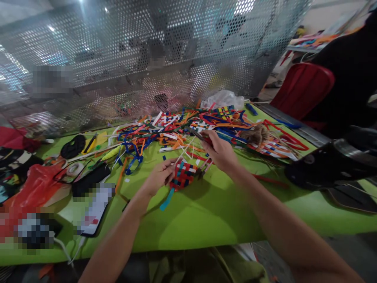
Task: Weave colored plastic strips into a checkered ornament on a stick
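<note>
My left hand (161, 175) is closed on the left edge of a small woven piece (184, 176), a check of red, orange, blue and white strips. From the piece's lower left a teal strip (167, 199) sticks out over the green tabletop. Thin white strips (187, 149) cross just above it. My right hand (219, 151) is closed around a dark narrow tool (198, 135) with some red near the fingers; its exact kind is unclear. Below that hand, a slim brush-like thing (204, 168) lies beside the woven piece.
A heap of coloured strips (138, 139) spreads along the back, before a perforated metal screen (165, 51). At left are a phone (98, 210), a black case (91, 179), a tape roll (73, 169) and a red bag (38, 182). A dark machine arm (318, 161) and red chair (303, 88) stand right.
</note>
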{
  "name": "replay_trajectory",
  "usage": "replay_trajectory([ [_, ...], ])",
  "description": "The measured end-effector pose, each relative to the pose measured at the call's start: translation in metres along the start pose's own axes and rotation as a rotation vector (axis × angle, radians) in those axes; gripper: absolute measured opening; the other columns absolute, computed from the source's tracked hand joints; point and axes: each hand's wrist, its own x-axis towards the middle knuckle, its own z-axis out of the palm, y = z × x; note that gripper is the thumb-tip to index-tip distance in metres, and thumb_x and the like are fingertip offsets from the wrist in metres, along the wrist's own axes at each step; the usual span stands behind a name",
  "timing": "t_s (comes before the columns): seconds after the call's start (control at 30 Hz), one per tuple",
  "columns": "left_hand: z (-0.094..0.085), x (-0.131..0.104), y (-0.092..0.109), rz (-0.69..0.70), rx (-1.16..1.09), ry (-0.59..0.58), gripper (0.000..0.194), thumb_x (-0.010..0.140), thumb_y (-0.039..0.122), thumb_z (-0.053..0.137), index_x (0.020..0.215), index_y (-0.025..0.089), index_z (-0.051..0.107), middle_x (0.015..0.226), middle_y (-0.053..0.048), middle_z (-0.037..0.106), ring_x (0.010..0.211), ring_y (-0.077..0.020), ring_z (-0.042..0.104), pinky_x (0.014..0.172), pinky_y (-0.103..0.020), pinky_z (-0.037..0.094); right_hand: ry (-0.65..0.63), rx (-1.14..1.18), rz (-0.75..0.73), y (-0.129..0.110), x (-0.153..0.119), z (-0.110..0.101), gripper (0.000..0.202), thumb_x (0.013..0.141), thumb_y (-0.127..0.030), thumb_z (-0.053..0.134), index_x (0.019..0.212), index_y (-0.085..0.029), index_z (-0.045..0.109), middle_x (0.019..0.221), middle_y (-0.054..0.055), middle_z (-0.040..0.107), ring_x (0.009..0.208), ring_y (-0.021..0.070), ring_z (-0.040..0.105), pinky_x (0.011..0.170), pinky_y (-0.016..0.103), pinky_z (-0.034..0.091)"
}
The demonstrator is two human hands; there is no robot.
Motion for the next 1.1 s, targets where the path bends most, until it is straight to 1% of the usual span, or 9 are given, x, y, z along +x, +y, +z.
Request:
replay_trajectory([
  [0.13, 0.0, -0.001, 0.004, -0.003, -0.032, 0.062, 0.057, 0.082, 0.043, 0.063, 0.13, 0.013, 0.058, 0.047, 0.008, 0.042, 0.036, -0.0043, 0.03, 0.039, -0.021, 0.016, 0.03, -0.212, 0.005, -0.002, -0.001, 0.004, 0.039, 0.097, -0.041, 0.033, 0.122, -0.02, 0.055, 0.101, 0.01, 0.071, 0.075, 0.0222, 0.063, 0.059, 0.028, 0.034],
  [0.2, 0.0, -0.001, 0.004, -0.001, -0.058, 0.076, 0.057, 0.081, 0.042, 0.063, 0.131, 0.013, 0.057, 0.047, 0.008, 0.042, 0.036, -0.0043, 0.031, 0.039, -0.021, 0.016, -0.005, -0.309, -0.003, -0.007, -0.005, 0.011, 0.04, 0.099, -0.041, 0.029, 0.117, -0.021, 0.059, 0.1, 0.01, 0.071, 0.071, 0.0202, 0.062, 0.055, 0.028, 0.03],
  [0.27, -0.001, 0.0, 0.002, 0.002, -0.093, 0.092, 0.058, 0.081, 0.041, 0.064, 0.131, 0.013, 0.057, 0.046, 0.009, 0.04, 0.035, -0.0045, 0.03, 0.039, -0.021, 0.017, -0.083, -0.361, -0.054, -0.014, -0.011, 0.02, 0.042, 0.1, -0.04, 0.027, 0.116, -0.021, 0.061, 0.098, 0.009, 0.071, 0.066, 0.018, 0.06, 0.052, 0.028, 0.026],
  [0.37, 0.0, 0.001, 0.0, 0.003, -0.145, 0.094, 0.06, 0.08, 0.04, 0.065, 0.132, 0.012, 0.056, 0.044, 0.011, 0.035, 0.035, -0.0046, 0.027, 0.039, -0.021, 0.018, -0.174, -0.363, -0.126, -0.02, -0.015, 0.027, 0.041, 0.1, -0.04, 0.027, 0.117, -0.022, 0.06, 0.096, 0.009, 0.071, 0.065, 0.0172, 0.059, 0.052, 0.029, 0.025],
  [0.53, 0.003, -0.001, 0.001, -0.011, -0.187, 0.053, 0.06, 0.081, 0.04, 0.065, 0.133, 0.011, 0.055, 0.045, 0.011, 0.035, 0.035, -0.0041, 0.025, 0.038, -0.02, 0.019, -0.065, -0.34, 0.021, -0.015, -0.011, 0.023, 0.041, 0.1, -0.042, 0.027, 0.109, -0.021, 0.061, 0.092, 0.008, 0.07, 0.063, 0.0177, 0.058, 0.053, 0.029, 0.024],
  [0.73, 0.003, -0.003, 0.004, -0.026, -0.26, 0.067, 0.063, 0.081, 0.038, 0.065, 0.136, 0.011, 0.051, 0.043, 0.012, 0.032, 0.034, -0.0037, 0.02, 0.037, -0.018, 0.017, -0.161, -0.32, -0.091, -0.021, -0.016, 0.03, 0.039, 0.1, -0.039, 0.028, 0.113, -0.021, 0.06, 0.089, 0.008, 0.07, 0.064, 0.0176, 0.058, 0.053, 0.029, 0.024],
  [0.9, 0.004, -0.003, 0.004, -0.019, -0.282, 0.033, 0.058, 0.082, 0.037, 0.064, 0.134, 0.014, 0.053, 0.044, 0.012, 0.032, 0.034, -0.0033, 0.02, 0.038, -0.018, 0.019, -0.069, -0.35, 0.027, -0.018, -0.013, 0.027, 0.038, 0.1, -0.04, 0.028, 0.107, -0.021, 0.06, 0.089, 0.007, 0.07, 0.063, 0.0174, 0.057, 0.052, 0.028, 0.024],
  [1.03, 0.004, -0.003, 0.005, -0.044, -0.294, 0.093, 0.058, 0.081, 0.035, 0.065, 0.133, 0.012, 0.052, 0.043, 0.012, 0.031, 0.033, -0.0033, 0.018, 0.036, -0.018, 0.015, -0.19, -0.33, -0.1, -0.027, -0.02, 0.032, 0.039, 0.101, -0.039, 0.026, 0.105, -0.021, 0.061, 0.086, 0.007, 0.07, 0.062, 0.0169, 0.058, 0.052, 0.028, 0.024],
  [1.1, 0.005, -0.003, 0.007, -0.044, -0.294, 0.095, 0.058, 0.081, 0.034, 0.065, 0.133, 0.012, 0.053, 0.043, 0.012, 0.031, 0.033, -0.0032, 0.018, 0.036, -0.018, 0.014, -0.201, -0.329, -0.111, -0.027, -0.02, 0.032, 0.04, 0.101, -0.039, 0.026, 0.107, -0.021, 0.06, 0.088, 0.008, 0.071, 0.063, 0.0173, 0.058, 0.052, 0.028, 0.024],
])
